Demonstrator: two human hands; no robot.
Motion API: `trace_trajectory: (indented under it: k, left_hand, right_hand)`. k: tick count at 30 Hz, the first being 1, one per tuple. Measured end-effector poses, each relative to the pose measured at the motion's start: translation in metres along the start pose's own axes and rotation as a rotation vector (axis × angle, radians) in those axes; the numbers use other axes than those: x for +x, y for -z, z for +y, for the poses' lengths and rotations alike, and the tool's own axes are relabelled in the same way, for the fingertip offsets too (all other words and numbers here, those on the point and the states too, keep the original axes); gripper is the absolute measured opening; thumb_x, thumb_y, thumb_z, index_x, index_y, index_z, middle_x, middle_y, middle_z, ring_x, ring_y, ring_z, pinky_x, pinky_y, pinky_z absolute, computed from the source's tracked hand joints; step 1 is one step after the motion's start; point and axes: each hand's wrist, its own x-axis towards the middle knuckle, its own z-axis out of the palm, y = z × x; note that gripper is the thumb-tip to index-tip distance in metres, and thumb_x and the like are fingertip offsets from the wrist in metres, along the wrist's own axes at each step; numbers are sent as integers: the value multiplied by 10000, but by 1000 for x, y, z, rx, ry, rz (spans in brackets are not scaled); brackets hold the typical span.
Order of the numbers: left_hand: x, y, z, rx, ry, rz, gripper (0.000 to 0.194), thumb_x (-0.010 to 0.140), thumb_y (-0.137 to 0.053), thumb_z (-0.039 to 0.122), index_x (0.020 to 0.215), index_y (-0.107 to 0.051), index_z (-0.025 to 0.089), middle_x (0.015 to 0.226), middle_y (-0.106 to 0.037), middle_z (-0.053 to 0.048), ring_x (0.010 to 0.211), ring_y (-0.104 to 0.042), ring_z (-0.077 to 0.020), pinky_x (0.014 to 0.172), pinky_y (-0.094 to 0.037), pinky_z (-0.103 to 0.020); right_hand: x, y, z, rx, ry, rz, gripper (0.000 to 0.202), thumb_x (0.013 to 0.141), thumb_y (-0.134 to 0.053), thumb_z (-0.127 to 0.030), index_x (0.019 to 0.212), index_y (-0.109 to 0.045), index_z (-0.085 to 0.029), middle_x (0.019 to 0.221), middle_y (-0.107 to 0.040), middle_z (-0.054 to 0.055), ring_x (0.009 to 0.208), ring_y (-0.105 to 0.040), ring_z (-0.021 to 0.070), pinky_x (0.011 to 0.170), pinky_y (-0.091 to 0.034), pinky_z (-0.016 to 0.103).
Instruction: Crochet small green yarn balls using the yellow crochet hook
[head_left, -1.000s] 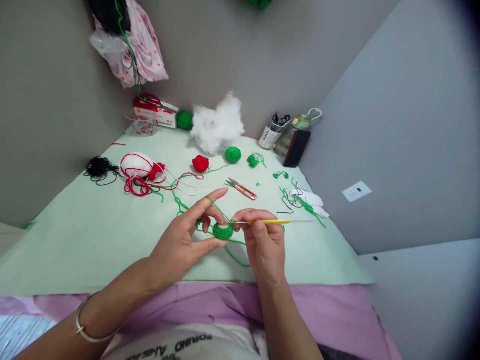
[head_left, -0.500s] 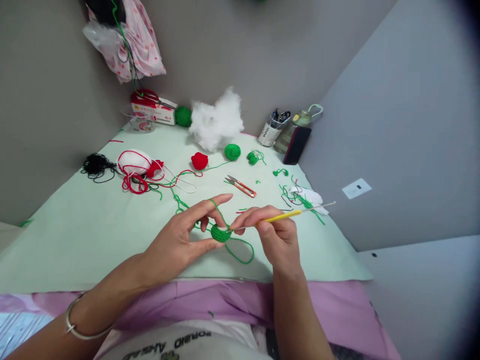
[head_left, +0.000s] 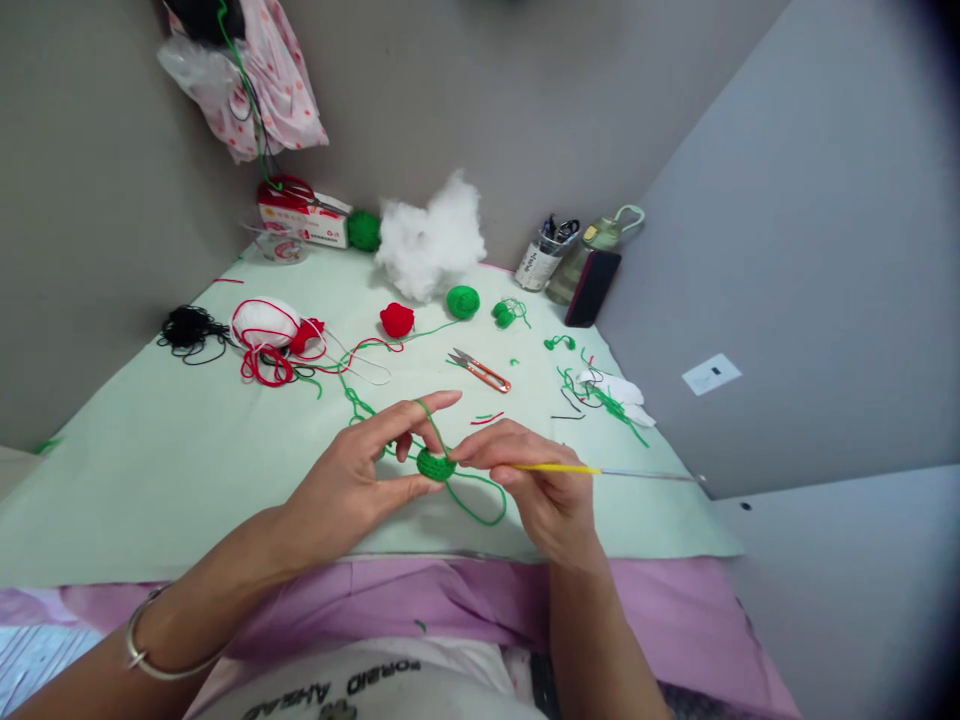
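Over at ten o'clock from the small green crocheted piece (head_left: 435,467), a tangle of black yarn (head_left: 189,328) lies on the pale counter (head_left: 172,470). Beside it, between ten and eleven, sits a white yarn ball (head_left: 265,322) with red strands across it. The left hand (head_left: 352,470) comes in at nine, thumb and bent fingers pinching the piece, index finger stretched out with a green strand over it. A red yarn ball (head_left: 397,320) is at half past eleven, with fluffy white stuffing (head_left: 431,240) farther off at twelve. The piece itself is at the dial's centre, between the two hands. A green yarn ball (head_left: 463,302) sits just past twelve, and orange-handled snips (head_left: 487,375) lie at one. At three, the right hand (head_left: 547,485) pinches a yellow-handled hook (head_left: 559,468) between thumb and fingers, fingertips up against the piece; the hook's near end is hidden from me. A dark phone (head_left: 592,288) stands tilted at half past one, and green yarn scraps (head_left: 619,408) lie at two.
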Motion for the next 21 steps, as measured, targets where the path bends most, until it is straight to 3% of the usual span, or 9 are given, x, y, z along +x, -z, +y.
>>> trace_trajectory:
  k: [6, 10, 12, 16, 21]
  left_hand:
    - [-2, -7, 8, -172, 126, 118, 644, 807, -881, 256, 1412, -687, 364, 918, -685, 17, 872, -553, -174, 865, -471, -316]
    - [-4, -22, 12, -394, 207, 174, 640, 802, -896, 298, 1408, -694, 339, 937, -658, 9, 862, -547, -156, 864, -482, -295]
    - [-5, -28, 14, -572, 287, 145, 642, 810, -896, 319, 1417, -688, 342, 966, -650, 4, 902, -565, -151, 866, -487, -277]
    - [-4, -28, 15, -850, 446, 36, 655, 786, -916, 336, 1404, -702, 306, 1021, -652, -17, 984, -585, -147, 875, -481, -233]
    - [-3, -18, 10, -770, 377, 53, 676, 771, -919, 277, 1406, -700, 350, 1048, -604, -14, 945, -567, -136, 742, -481, -197]
  right_hand:
    - [-9, -17, 4, -290, 223, 156, 311, 1022, -617, -233, 1281, -733, -361, 1145, -819, 59, 935, -780, 218, 783, -651, 399]
    - [-17, -31, 6, -728, 343, 275, 387, 928, -724, -119, 1221, -758, -369, 1043, -798, 35, 930, -760, 204, 754, -650, 333]
    - [-19, -36, 7, -809, 409, 332, 376, 908, -736, -83, 1190, -767, -329, 1015, -773, 41, 928, -748, 199, 736, -649, 320]
    - [-13, -38, 8, -511, 308, 396, 259, 996, -655, -163, 1169, -765, -320, 1012, -754, 40, 904, -743, 188, 726, -647, 349]
    - [-6, -30, 0, -131, 112, 372, 209, 1028, -613, -211, 1117, -785, -290, 955, -785, 48, 882, -743, 195, 755, -635, 374]
